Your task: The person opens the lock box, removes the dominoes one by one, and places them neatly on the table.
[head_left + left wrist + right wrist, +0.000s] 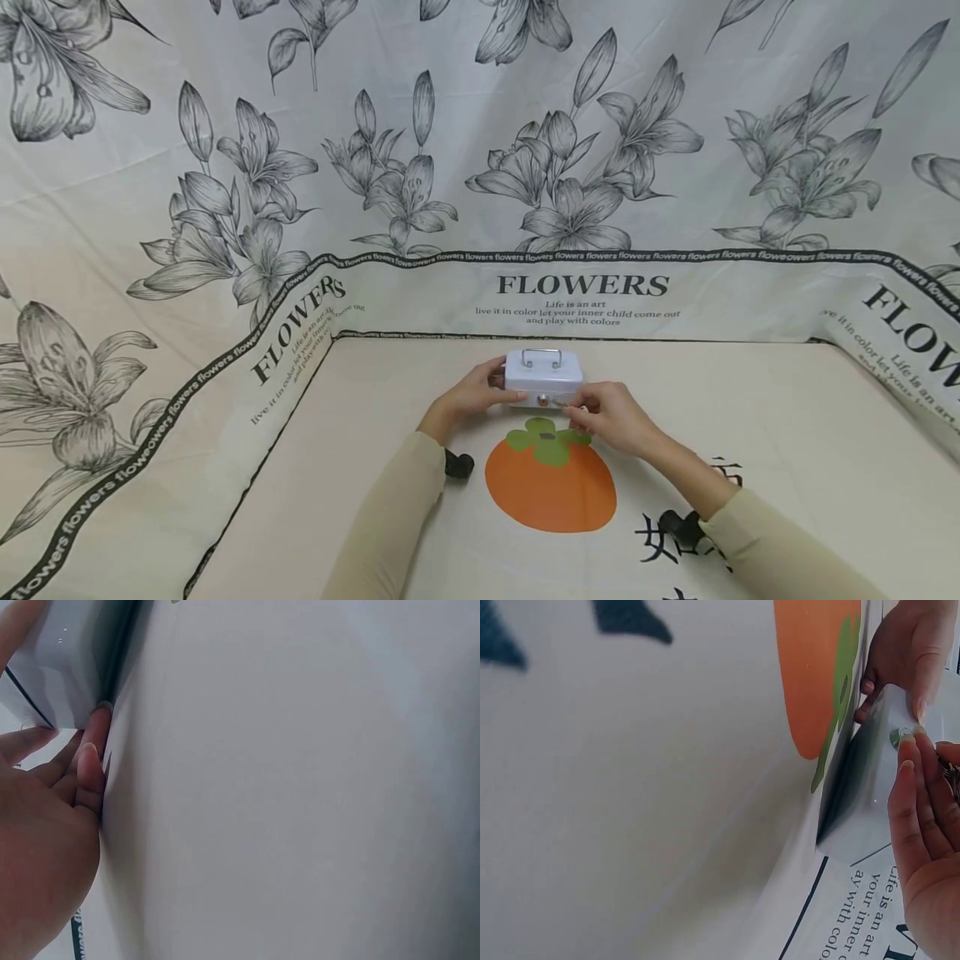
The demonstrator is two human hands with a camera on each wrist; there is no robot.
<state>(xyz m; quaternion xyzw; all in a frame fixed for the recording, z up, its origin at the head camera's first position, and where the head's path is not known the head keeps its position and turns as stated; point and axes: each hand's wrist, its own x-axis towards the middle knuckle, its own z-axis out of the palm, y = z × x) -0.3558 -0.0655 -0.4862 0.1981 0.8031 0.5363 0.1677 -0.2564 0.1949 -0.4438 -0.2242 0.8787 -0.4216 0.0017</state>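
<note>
A small white cash box (543, 368) with a wire handle (542, 358) on its lid stands on the cloth, its lid down. My left hand (480, 390) grips the box's left side, thumb along the front; in the left wrist view its fingertips (96, 724) lie at the box's lower edge. My right hand (611, 412) is at the front right corner, pinching a key (558, 405) close beside the round lock (543, 401). Other keys (951, 774) dangle by that hand in the right wrist view. Whether the key tip sits in the lock I cannot tell.
The pale table cloth (375, 433) has a printed orange persimmon (551, 492) just in front of the box and black characters (656, 540) at right. A flower-printed curtain (420, 208) rises behind and at both sides. Black wrist straps (459, 465) show at the sleeves.
</note>
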